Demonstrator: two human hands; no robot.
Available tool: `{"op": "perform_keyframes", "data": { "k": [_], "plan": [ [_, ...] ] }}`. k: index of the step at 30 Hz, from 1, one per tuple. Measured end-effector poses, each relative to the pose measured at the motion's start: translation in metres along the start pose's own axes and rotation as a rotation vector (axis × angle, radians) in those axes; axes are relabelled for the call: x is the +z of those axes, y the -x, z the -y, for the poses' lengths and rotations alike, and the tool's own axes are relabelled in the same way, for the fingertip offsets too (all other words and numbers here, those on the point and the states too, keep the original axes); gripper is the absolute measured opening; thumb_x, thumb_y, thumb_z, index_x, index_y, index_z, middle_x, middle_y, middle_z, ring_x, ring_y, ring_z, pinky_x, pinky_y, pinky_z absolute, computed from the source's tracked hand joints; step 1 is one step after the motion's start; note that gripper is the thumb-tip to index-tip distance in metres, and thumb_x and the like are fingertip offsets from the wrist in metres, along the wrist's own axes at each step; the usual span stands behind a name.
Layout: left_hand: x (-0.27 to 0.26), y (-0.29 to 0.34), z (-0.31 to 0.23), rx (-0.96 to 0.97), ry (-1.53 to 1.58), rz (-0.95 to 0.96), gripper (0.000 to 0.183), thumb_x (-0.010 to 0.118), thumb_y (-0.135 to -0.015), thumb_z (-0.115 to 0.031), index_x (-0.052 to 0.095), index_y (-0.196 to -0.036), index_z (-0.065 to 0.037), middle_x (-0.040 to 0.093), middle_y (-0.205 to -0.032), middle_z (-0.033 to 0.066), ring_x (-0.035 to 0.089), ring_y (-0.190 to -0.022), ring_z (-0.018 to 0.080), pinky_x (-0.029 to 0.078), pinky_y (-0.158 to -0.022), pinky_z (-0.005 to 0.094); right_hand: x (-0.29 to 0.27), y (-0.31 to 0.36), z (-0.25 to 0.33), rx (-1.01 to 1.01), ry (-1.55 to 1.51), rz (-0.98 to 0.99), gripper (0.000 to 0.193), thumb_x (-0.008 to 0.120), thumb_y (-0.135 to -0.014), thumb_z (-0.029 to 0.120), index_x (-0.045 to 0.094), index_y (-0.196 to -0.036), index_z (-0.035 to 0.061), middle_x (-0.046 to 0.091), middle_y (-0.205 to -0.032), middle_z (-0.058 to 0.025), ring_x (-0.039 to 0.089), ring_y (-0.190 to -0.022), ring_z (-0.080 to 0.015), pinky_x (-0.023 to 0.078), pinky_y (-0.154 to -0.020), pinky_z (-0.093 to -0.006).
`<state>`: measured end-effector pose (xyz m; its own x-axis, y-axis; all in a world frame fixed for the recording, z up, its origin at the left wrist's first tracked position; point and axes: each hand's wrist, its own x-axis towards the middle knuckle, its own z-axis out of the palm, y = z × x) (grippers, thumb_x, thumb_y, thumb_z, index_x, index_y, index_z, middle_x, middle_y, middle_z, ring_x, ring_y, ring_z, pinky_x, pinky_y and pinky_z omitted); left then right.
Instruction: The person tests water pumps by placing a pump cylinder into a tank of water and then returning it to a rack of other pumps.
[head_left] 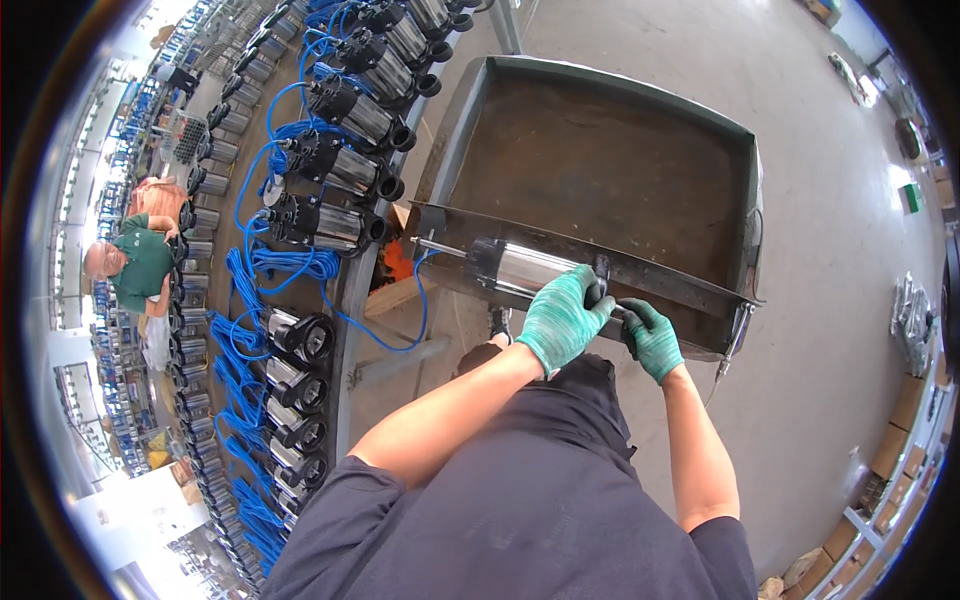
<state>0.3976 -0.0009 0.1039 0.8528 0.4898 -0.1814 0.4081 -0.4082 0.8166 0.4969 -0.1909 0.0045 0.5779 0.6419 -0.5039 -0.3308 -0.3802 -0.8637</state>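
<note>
"One steel pump (520,268): can you read any writing on it?"

"Too small to tell. It lies along the near side of the tank (462,140)."

"How are the hands?"

"The left hand (565,318), palm down, grasps its black right end, partly hiding it. The right hand (652,342) is curled just beside; I can't tell what it grips."

"And around?"

"Left, a blue cable (405,349) sags toward a surface (352,310) bearing a row of pumps (347,168); beyond, a person in green (145,265)."
</note>
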Motion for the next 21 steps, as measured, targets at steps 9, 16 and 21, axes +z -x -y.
{"op": "perform_keyframes", "data": {
  "k": [9,16,21],
  "plan": [
    [-0.153,-0.029,0.113,0.232,-0.679,-0.144,0.049,0.081,-0.083,-0.026,0.066,-0.124,-0.004,0.067,-0.122,0.0168,0.063,-0.117,0.0365,0.05,-0.104,0.0473,0.009,0.001,0.019,-0.303,0.475,-0.388,0.032,0.065,-0.104,0.021,0.066,-0.132,0.0046,0.066,-0.12,-0.0171,0.069,-0.106,-0.0293,0.055,-0.093,-0.0386],
    [-0.206,-0.053,0.221,0.444,-0.945,0.228,0.049,0.076,-0.082,-0.017,0.063,-0.127,-0.005,0.061,-0.137,0.0164,0.064,-0.118,0.0366,0.054,-0.1,0.0454,0.098,-0.037,0.105,-0.348,0.821,-0.353,0.036,0.071,-0.091,0.024,0.071,-0.122,0.0067,0.065,-0.126,-0.0216,0.064,-0.116,-0.0416,0.051,-0.103,-0.0468],
    [-0.207,-0.059,0.249,0.596,-0.968,0.189,0.039,0.072,-0.083,-0.013,0.064,-0.12,-0.005,0.063,-0.128,0.0154,0.066,-0.108,0.0351,0.057,-0.09,0.0429,0.111,-0.045,0.093,-0.362,0.911,-0.504,0.021,0.066,-0.083,0.014,0.076,-0.101,0.0088,0.071,-0.106,-0.0169,0.064,-0.107,-0.0397,0.053,-0.098,-0.048]
  ]
}}
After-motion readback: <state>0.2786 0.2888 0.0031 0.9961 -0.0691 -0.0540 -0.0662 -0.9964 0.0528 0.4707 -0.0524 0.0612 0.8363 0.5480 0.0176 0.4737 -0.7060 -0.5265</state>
